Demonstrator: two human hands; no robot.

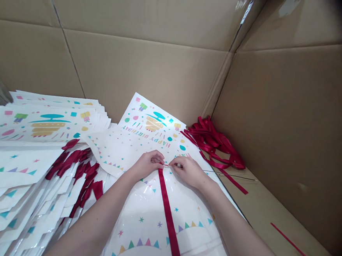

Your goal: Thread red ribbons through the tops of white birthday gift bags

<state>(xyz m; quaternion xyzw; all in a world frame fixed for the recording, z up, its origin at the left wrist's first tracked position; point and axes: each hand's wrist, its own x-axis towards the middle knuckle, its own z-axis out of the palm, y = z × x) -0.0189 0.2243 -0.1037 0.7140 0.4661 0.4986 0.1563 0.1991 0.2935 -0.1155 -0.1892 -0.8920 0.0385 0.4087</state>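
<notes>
My left hand [146, 164] and my right hand [187, 171] meet over a white plastic gift bag [143, 227] printed with coloured bunting and stars. Between their fingertips both hands pinch a narrow dark red satin ribbon [167, 218], which runs down the bag's front toward the bottom of the view. The gathered ribbon at the fingertips looks thin and is partly hidden by my fingers. Under my hands, the bag's upper part shows a "HAPPY BIRTHDAY" print with a cake design [154, 123].
A tall stack of printed white bags [42, 125] with red ribbons lies to the left. A tangled bundle of red ribbons [213, 144] sits at the right, with a loose strip [290, 240] lower right. Cardboard box walls [283, 108] surround everything.
</notes>
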